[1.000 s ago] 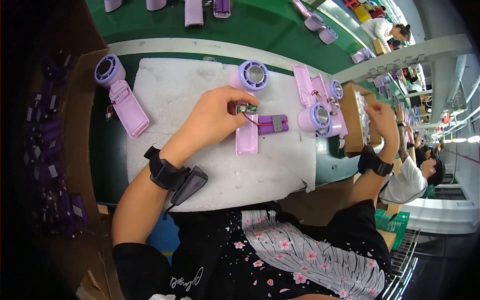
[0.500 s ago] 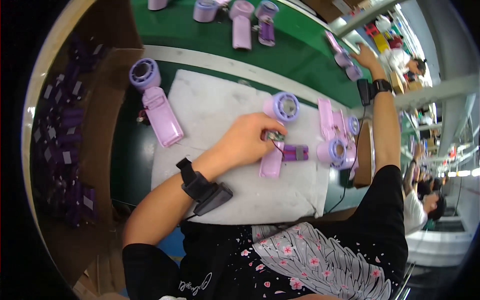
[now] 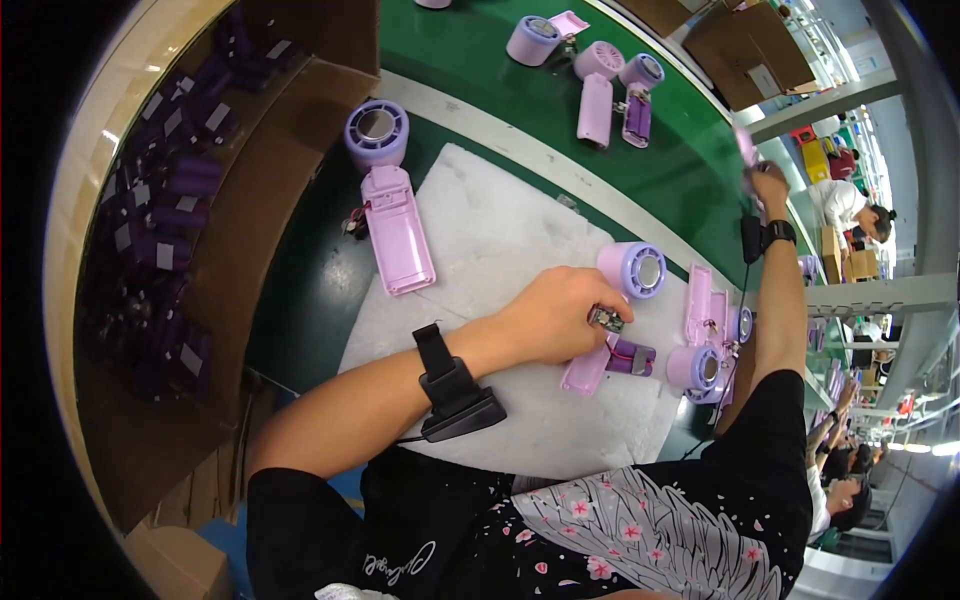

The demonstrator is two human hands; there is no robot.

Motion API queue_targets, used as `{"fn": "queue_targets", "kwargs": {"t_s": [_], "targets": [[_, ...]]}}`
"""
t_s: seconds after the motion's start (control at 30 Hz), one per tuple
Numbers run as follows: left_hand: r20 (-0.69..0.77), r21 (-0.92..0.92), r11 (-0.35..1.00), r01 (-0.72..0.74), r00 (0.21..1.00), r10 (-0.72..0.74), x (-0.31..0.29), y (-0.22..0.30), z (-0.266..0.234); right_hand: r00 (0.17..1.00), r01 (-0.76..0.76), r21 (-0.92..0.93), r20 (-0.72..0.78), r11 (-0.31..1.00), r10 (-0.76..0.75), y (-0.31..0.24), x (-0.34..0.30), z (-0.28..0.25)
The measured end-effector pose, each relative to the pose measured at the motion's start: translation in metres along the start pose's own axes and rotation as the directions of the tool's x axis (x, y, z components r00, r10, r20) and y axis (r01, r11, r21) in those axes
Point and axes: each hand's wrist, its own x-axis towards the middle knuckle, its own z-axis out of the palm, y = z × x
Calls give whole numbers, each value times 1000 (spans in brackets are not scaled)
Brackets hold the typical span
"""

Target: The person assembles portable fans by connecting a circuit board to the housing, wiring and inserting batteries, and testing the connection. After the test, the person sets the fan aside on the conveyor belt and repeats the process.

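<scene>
My left hand [image 3: 568, 315] pinches a small circuit board [image 3: 607, 319] over the white foam mat. That board belongs to an opened handheld fan, whose round lilac head [image 3: 634, 270] lies just beyond my fingertips. Below the board are the fan's pink handle shell [image 3: 587, 374] and a purple battery [image 3: 632, 357]. Far out to the right, my right hand [image 3: 768, 186] is closed around a pink and lilac handheld fan [image 3: 746, 148] at the edge of the green belt. My fingers cover much of that fan.
Another opened fan [image 3: 400, 235] lies at the mat's left side. More opened fans [image 3: 694, 367] sit at its right. Several fans [image 3: 597, 95] rest on the green belt [image 3: 455, 50]. A carton [image 3: 285, 150] of purple batteries stands at the left. Other people work at the far right.
My right hand, reaching with spread fingers before, has closed on the fan at the belt. The whole view has shifted, and my left hand keeps its pinch on the circuit board.
</scene>
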Motion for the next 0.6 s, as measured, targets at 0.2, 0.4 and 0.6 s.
{"fn": "queue_targets", "kwargs": {"t_s": [0.2,0.4,0.6], "targets": [[19,35,999,-14,1000,13,1,3,0,815,579,447,-343,681,-468,-143,-110,-116],[41,64,998,14,999,-17,0,12,-7,504,789,410,-6,458,-864,-296,-260,-161],[71,52,992,117,990,-121,-8,15,-10,417,842,441,-167,310,-894,-342,-295,-138]]}}
